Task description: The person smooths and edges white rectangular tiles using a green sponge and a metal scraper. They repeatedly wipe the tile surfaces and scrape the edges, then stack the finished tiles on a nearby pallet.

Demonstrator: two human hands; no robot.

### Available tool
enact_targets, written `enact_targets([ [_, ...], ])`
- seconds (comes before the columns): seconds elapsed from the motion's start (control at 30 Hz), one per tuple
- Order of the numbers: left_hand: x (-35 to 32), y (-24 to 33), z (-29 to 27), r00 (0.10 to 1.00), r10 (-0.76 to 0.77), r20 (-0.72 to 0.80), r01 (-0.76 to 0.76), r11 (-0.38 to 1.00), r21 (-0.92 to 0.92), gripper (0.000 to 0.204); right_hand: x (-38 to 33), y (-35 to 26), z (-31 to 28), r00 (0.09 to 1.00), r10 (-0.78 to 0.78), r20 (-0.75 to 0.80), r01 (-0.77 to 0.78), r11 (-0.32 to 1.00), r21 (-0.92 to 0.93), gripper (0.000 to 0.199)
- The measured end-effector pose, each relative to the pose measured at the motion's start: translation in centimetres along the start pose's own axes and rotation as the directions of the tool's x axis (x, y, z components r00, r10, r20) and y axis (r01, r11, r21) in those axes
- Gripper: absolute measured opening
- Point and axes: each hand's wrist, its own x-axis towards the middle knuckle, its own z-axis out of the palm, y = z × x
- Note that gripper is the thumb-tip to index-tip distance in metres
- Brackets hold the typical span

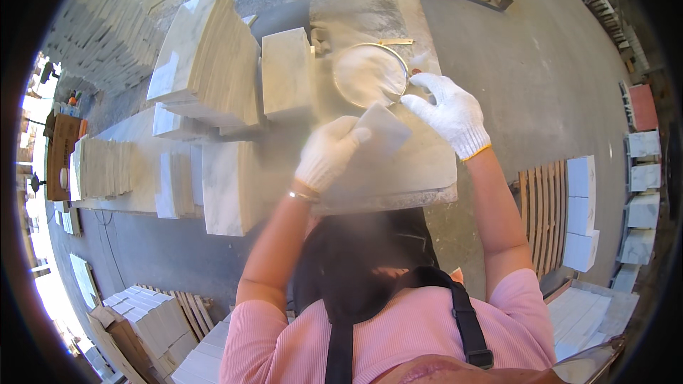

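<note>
My left hand (329,153), in a white knit glove, grips a small pale stone tile (388,131) by its left side, thumb on top. The tile is tilted over the near edge of a round metal-rimmed pan (340,92), which holds white powder (366,71). My gloved right hand (449,112) is at the pan's right rim, thumb and forefinger spread apart. Whether its fingertips touch the rim, I cannot tell. A flat yellowish strip (396,41) lies at the pan's far side, and a small reddish-brown bit (416,70) is beside the right fingertips.
Stacks of pale stone tiles (206,64) stand left of my hands, with a block-like stack (287,75) beside the pan. The dusty worktable (420,171) ends at a near edge before my body. Right of it are a wooden pallet (544,213) and white tile stacks (581,203).
</note>
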Motion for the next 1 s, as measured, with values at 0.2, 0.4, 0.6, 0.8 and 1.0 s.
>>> enact_targets([
  [0.2,1.4,-0.7,0.6,0.998,-0.043,-0.039,0.035,0.98,-0.196,0.039,2.5,0.6,2.1,0.984,0.02,0.175,0.011,0.985,-0.172,0.028],
  [0.4,2.2,-0.6,1.1,0.998,-0.052,-0.033,0.043,0.968,-0.248,0.038,2.7,2.5,0.9,1.0,0.029,-0.001,-0.028,0.983,0.183,0.019],
  [0.6,2.9,-0.9,1.3,0.996,-0.081,-0.037,0.07,0.969,-0.237,0.04,3.8,3.7,1.5,0.964,0.216,0.156,-0.266,0.771,0.579,0.018],
  [0.8,3.4,-1.2,1.6,0.994,-0.098,-0.047,0.083,0.964,-0.252,0.042,4.7,3.7,2.9,0.972,0.21,0.105,-0.232,0.806,0.544,0.017],
  [1.0,3.4,-0.9,2.0,0.992,-0.088,-0.087,0.067,0.971,-0.228,0.04,5.4,2.7,3.5,0.973,0.167,0.158,-0.228,0.782,0.579,0.02],
])
